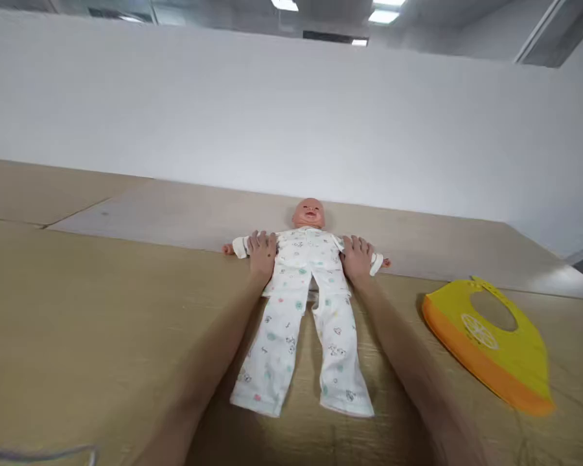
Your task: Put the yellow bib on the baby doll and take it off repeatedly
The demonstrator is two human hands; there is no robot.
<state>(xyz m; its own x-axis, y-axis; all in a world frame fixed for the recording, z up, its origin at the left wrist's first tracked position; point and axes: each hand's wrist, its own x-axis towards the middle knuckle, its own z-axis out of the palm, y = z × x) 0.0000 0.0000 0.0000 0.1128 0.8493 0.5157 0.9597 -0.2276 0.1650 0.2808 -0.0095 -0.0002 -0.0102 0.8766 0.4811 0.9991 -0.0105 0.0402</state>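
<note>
White-clad doll (pixel 309 255) supine, head twd wall (pixel 291 116), axis fwd-back.

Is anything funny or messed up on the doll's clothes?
Yes, two things. The doll's white top splits apart at its lower middle instead of lying closed. Also, no feet show past the trousers, though little doll hands poke out of the sleeves.

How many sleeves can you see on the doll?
2. One sleeve stretches out partly under your left hand, the other sleeve partly under your right hand. Your hands cover part of each, but both ends show.
</note>
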